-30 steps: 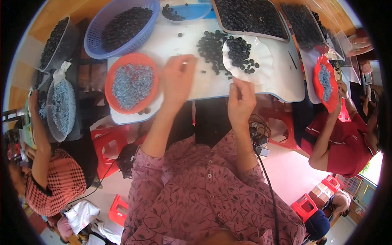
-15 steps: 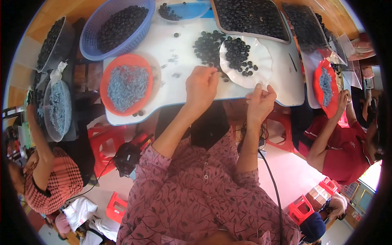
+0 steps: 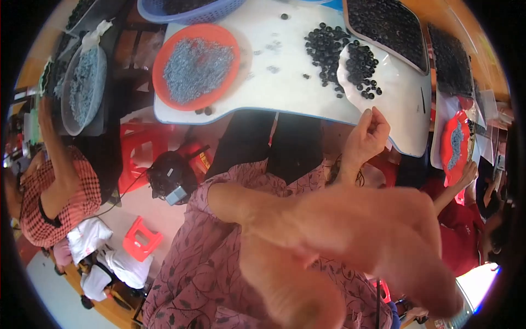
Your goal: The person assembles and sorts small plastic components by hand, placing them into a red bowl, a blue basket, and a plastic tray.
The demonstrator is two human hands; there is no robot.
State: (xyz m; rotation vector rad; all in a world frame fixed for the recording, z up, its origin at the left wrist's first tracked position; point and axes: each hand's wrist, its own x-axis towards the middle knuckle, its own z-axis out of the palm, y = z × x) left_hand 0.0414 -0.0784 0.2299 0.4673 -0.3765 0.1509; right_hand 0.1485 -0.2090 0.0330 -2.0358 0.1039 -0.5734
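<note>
My left hand (image 3: 350,236) is raised close to the camera, large and blurred, well away from the table. Its thumb and fingers are apart, and nothing shows between them. At the table's near edge, my right hand (image 3: 368,137) has its fingers curled, thumb against fingertip, just below the white scalloped plate (image 3: 386,88). Whether anything small is pinched there is hidden. Small black ring-shaped parts (image 3: 361,63) lie on the plate's left side. Beside it, a loose pile of the same black parts (image 3: 326,46) sits on the white table (image 3: 285,90).
A red-orange bowl (image 3: 235,60) of small clear bluish pieces stands left, with a blue basket (image 3: 203,15) behind it. A tray of black parts (image 3: 386,30) is at the far right. Co-workers sit at both sides; a red stool (image 3: 141,239) stands on the floor.
My left hand has left the black pile and come up toward the camera. The view has shifted, so the table appears higher. My right hand stays near the plate, its fingers more curled.
</note>
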